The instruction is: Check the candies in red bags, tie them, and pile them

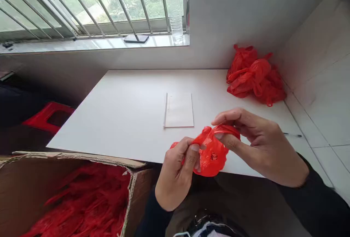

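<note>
A red plastic bag (212, 158), bunched up and crinkled, is stretched between my two hands just over the table's front edge. My left hand (176, 175) pinches a twisted part of it between thumb and forefinger. On the other side my right hand (254, 142) has thumb and fingers closed on a looped, folded part of the same bag. Some of the bag lies hidden behind the left fingers. Printing shows dark on its lower part.
A white booklet (179, 110) lies on the white table (131, 109). Red plastic bags (254, 76) are heaped at the back right, and a pen (292, 134) lies right. An open cardboard box (131, 193) holds red bags. A bottle (175, 14) and phone (136, 39) rest on the windowsill.
</note>
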The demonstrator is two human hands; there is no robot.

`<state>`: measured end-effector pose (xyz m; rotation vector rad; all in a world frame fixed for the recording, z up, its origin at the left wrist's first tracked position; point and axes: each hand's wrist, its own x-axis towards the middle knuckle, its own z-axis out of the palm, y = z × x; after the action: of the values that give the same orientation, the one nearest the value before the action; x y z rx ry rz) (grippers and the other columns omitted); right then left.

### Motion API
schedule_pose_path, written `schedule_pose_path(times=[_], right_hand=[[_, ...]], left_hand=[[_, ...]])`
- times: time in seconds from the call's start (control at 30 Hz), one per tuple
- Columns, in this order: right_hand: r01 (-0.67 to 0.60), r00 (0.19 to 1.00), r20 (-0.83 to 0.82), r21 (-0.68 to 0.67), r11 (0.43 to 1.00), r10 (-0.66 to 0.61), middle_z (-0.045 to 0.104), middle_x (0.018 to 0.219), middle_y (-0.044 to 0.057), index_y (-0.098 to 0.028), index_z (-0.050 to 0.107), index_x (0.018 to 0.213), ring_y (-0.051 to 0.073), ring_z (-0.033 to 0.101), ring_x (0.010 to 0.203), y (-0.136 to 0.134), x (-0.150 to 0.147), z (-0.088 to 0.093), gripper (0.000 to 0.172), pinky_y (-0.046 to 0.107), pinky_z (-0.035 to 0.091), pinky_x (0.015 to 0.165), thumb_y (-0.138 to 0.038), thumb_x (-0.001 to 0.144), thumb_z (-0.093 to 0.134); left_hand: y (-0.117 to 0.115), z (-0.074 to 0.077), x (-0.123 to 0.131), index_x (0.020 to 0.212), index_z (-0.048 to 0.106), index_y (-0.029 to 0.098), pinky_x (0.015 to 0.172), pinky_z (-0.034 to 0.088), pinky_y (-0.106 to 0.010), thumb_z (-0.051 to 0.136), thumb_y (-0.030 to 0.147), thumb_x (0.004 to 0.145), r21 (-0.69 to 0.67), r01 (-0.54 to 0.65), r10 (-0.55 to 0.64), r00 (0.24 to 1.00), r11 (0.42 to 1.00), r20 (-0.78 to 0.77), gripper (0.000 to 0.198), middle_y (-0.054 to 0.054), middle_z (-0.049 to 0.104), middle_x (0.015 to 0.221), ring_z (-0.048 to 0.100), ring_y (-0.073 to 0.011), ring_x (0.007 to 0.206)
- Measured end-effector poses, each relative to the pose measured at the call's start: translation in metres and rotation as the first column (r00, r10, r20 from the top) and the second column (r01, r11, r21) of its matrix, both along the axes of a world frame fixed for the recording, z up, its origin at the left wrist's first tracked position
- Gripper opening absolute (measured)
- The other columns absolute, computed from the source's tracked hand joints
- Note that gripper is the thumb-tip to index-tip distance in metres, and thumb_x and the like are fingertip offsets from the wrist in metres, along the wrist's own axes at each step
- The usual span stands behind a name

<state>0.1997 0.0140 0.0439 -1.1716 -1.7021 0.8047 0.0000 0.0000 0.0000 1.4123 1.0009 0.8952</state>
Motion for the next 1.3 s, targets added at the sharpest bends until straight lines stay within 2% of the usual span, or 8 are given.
schedule_pose_path(times=[0.17,0.3,0.37,0.63,0.9,1.07,1.2,1.3], right_hand=[[-0.065,0.998,0.009,0.092,0.994,0.064,0.068,0.097,-0.005,-0.026,0.062,0.106,0.01,0.066,0.084,-0.014,-0.005,0.007,0.021,0.02,0.056,0.079,-0.015,0.091,0.071],[-0.164,0.974,0.196,0.251,0.954,0.116,0.067,0.106,0.001,-0.023,0.066,0.106,0.014,0.063,0.096,-0.014,-0.014,0.008,0.019,0.025,0.053,0.085,-0.015,0.089,0.072],[-0.162,0.954,0.289,0.294,0.942,0.073,0.062,0.125,0.006,-0.022,0.067,0.118,0.019,0.057,0.111,-0.01,-0.014,0.006,0.028,0.031,0.051,0.094,-0.025,0.091,0.073],[-0.177,0.977,0.148,0.164,0.97,0.154,0.068,0.09,-0.002,-0.022,0.064,0.101,0.013,0.058,0.086,-0.006,0.001,-0.012,0.01,0.028,0.048,0.079,-0.013,0.099,0.059],[-0.201,0.979,0.041,0.021,0.979,0.2,0.068,0.112,0.005,-0.023,0.059,0.128,0.019,0.06,0.107,0.002,-0.012,-0.042,0.028,0.035,0.047,0.094,-0.034,0.107,0.043],[-0.218,0.975,-0.114,-0.314,0.924,0.191,0.053,0.061,-0.004,-0.021,0.065,0.115,0.013,0.047,0.054,0.014,-0.016,-0.068,0.042,0.028,0.04,0.056,-0.047,0.109,0.032],[-0.363,0.93,-0.191,-0.353,0.862,0.313,0.055,0.067,-0.004,-0.022,0.057,0.134,0.014,0.049,0.059,0.021,-0.014,-0.078,0.039,0.029,0.044,0.062,-0.044,0.108,0.038],[-0.451,0.89,-0.232,-0.334,0.827,0.392,0.065,0.087,0.002,-0.02,0.064,0.116,0.016,0.059,0.076,0.026,-0.014,-0.08,0.033,0.029,0.049,0.072,-0.043,0.107,0.042]], left_hand=[[0.0,0.006,0.016,0.123,0.059,0.022,0.074,0.048,-0.029,0.056,0.026,0.098,0.143,-0.117,0.126,0.99,0.983,-0.06,0.026,-0.003,0.06,0.089,0.056,-0.0155,0.077],[-0.002,0.013,0.023,0.087,0.061,0.019,0.072,0.046,-0.028,0.06,0.015,0.089,0.162,0.057,-0.051,0.998,0.985,-0.038,0.004,-0.002,0.059,0.083,0.057,-0.0167,0.078],[0.0,0.014,0.02,0.078,0.056,0.018,0.064,0.041,-0.026,0.052,0.024,0.099,0.098,0.055,-0.057,0.998,0.994,0.015,0.022,0.0,0.053,0.073,0.05,-0.0128,0.068],[0.011,0.002,0.0,0.097,0.059,0.019,0.071,0.045,-0.027,0.039,0.039,0.107,-0.125,0.046,-0.013,0.967,0.991,0.253,0.03,0.0,0.056,0.074,0.054,-0.0126,0.071],[0.011,0.006,-0.01,0.093,0.058,0.02,0.062,0.043,-0.023,0.06,0.005,0.088,0.119,0.193,-0.193,0.981,0.974,-0.011,0.016,0.003,0.058,0.079,0.049,-0.0088,0.066],[0.015,-0.014,-0.009,0.104,0.062,0.021,0.067,0.048,-0.025,0.055,-0.008,0.077,0.536,0.04,0.104,0.966,0.844,-0.236,0.04,-0.002,0.065,0.092,0.06,-0.0132,0.079],[0.016,-0.044,-0.002,0.115,0.063,0.02,0.076,0.055,-0.03,0.058,-0.005,0.083,0.738,-0.09,0.293,0.944,0.669,-0.151,0.041,-0.008,0.069,0.108,0.067,-0.0188,0.094],[0.016,-0.057,0.0,0.125,0.064,0.022,0.08,0.056,-0.031,0.061,0.001,0.088,0.776,-0.114,0.333,0.934,0.621,-0.13,0.042,-0.01,0.068,0.114,0.068,-0.0199,0.101]])
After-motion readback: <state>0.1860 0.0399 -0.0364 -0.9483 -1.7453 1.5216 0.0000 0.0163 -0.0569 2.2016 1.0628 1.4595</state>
